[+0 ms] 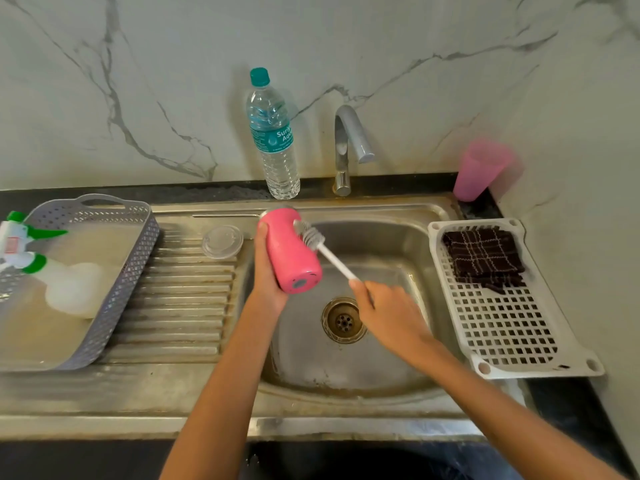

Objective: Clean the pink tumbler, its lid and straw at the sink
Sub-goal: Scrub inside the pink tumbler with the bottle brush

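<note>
Right hand (388, 313) curled round the white handle of a bottle brush (327, 252), over the sink basin (346, 368), just right of the drain (344, 319). Left hand (266, 275) grips the pink tumbler (289, 251) from its left side, over the basin's left edge, base tilted to the near side. Bristles touch the tumbler's right wall near its far end. Clear lid (222, 241) lies flat on the ribbed drainboard, left of the tumbler. Thin metal straw (225, 215) lies along the sink's far ledge. Water bottle (275, 140) and tap (348, 147) stand by the far wall.
</note>
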The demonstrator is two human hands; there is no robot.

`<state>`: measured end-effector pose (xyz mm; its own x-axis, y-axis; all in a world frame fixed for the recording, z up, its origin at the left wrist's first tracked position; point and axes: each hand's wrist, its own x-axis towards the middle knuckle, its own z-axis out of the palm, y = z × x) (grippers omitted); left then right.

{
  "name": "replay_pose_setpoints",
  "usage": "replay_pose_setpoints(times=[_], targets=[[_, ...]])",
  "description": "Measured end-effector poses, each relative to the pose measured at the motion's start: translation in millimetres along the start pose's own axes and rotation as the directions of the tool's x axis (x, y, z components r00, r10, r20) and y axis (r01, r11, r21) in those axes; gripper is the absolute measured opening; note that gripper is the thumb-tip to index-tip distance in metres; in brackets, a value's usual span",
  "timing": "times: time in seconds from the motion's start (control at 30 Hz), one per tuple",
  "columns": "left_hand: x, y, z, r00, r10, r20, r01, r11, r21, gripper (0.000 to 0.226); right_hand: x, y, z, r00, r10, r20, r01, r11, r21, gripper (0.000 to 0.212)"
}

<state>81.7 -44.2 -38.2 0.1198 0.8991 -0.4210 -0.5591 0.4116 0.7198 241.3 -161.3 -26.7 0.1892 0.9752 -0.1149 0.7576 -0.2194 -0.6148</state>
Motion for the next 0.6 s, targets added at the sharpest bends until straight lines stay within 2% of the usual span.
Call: replay_pose_setpoints(times=[0.07,0.17,0.27,0.37,0.47,0.53,0.6], targets=[[-4,-7,6,0.997,-0.064,0.048,0.065,0.998,-0.012,0.048,18,-6,0,0.999,0.016,-0.044,-0.016,1.000,-0.012,0.050],[-1,-6,5,0.998,-0.059,0.020,0.059,0.998,-0.021,0.047,25,-7,3,0.998,0.001,-0.066,-0.004,0.999,-0.038,0.050],[4,-2,-5,0.999,-0.028,0.020,0.028,0.999,0.047,0.047,17,-7,0,0.999,0.001,-0.049,-0.002,1.000,-0.031,0.050],[4,-3,-9,0.997,-0.063,0.046,0.060,0.996,0.065,0.046,12,-14,3,0.999,-0.015,-0.040,0.013,0.999,-0.053,0.048],[2,-6,-6,0.998,-0.054,0.038,0.047,0.986,0.160,0.055,16,-23,6,1.000,-0.013,-0.028,0.012,0.999,-0.034,0.047],[2,-5,-3,0.999,-0.051,-0.005,0.051,0.990,0.134,0.057,16,-26,5,1.000,-0.001,-0.010,0.001,1.000,-0.031,0.046],[9,1,-3,0.998,-0.045,-0.038,0.046,0.998,0.039,0.048,5,-23,7,1.000,-0.008,0.026,0.009,0.998,-0.057,0.047]])
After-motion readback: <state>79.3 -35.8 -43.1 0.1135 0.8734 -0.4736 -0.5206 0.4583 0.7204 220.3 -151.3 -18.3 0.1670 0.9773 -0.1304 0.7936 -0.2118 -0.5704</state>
